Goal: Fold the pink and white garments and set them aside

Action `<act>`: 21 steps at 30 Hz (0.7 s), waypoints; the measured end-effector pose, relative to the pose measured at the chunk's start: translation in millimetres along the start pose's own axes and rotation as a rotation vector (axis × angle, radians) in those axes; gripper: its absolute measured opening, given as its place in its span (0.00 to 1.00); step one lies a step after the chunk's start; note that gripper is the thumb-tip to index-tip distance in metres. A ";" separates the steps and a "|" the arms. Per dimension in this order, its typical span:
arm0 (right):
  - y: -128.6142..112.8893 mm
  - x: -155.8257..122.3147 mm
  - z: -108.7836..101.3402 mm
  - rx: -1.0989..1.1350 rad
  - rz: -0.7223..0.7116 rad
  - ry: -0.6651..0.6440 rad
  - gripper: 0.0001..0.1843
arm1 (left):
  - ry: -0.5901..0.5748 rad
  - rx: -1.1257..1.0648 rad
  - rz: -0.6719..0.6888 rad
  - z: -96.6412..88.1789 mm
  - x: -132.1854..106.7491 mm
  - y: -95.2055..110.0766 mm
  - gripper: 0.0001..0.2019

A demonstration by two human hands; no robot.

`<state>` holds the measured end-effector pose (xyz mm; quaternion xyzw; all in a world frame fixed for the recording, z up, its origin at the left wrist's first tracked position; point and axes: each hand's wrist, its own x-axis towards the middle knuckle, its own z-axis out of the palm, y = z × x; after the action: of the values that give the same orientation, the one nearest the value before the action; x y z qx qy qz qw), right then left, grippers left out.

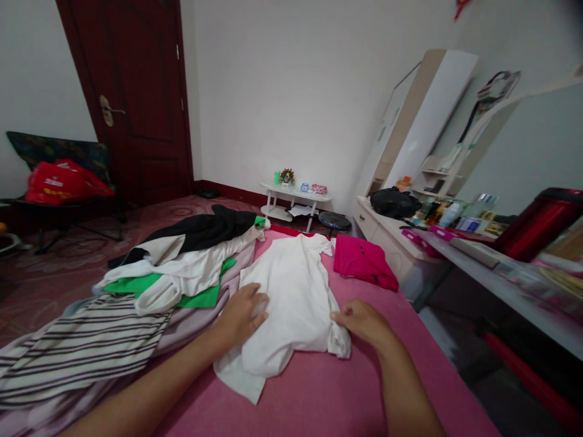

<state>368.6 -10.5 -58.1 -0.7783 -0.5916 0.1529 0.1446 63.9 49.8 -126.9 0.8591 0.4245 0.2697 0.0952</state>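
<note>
A white shirt (pixel 291 297) lies in front of me on a bed with a pink cover (pixel 328 394), its lower end bunched and uneven. My left hand (pixel 241 312) rests at the shirt's left edge, fingers apart and bent over the fabric. At the opposite edge, my right hand (pixel 362 321) has its fingers curled, with the fingertips closed on the side of the cloth. A folded bright pink garment (pixel 364 264) with dark buttons sits beyond my right hand. To the left is a loose heap with a striped garment (pixel 100 346), a black garment (pixel 204 230) and white and green pieces.
A dressing table (pixel 387 230) with a black bag (pixel 395 202) and several bottles stands along the right side. A small white table (pixel 296 193) is by the far wall. At left, a folding chair (pixel 64 152) holds a red bag (pixel 64 182) near the door (pixel 132 103).
</note>
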 end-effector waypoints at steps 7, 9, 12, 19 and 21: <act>2.3 3.5 20.3 -0.076 -0.033 -0.054 0.05 | -0.026 0.121 0.036 7.5 -7.0 2.9 0.16; -0.6 4.0 17.2 -0.068 -0.058 -0.022 0.03 | -0.006 0.116 0.022 8.5 -7.8 2.5 0.16; -16.6 -4.9 4.0 0.087 -0.190 -0.091 0.03 | 0.097 0.123 -0.034 11.8 -7.5 1.5 0.21; -102.6 -99.3 -17.3 0.238 -0.643 -0.500 0.06 | 0.180 0.028 -0.112 12.7 0.1 -7.3 0.24; -118.5 -125.0 -21.3 0.317 -0.700 -0.677 0.06 | 0.179 -0.024 -0.111 7.3 1.2 -10.4 0.24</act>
<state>241.8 -101.5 17.8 -0.4090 -0.8000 0.4265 0.1038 61.5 57.7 -136.7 0.8056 0.4749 0.3447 0.0821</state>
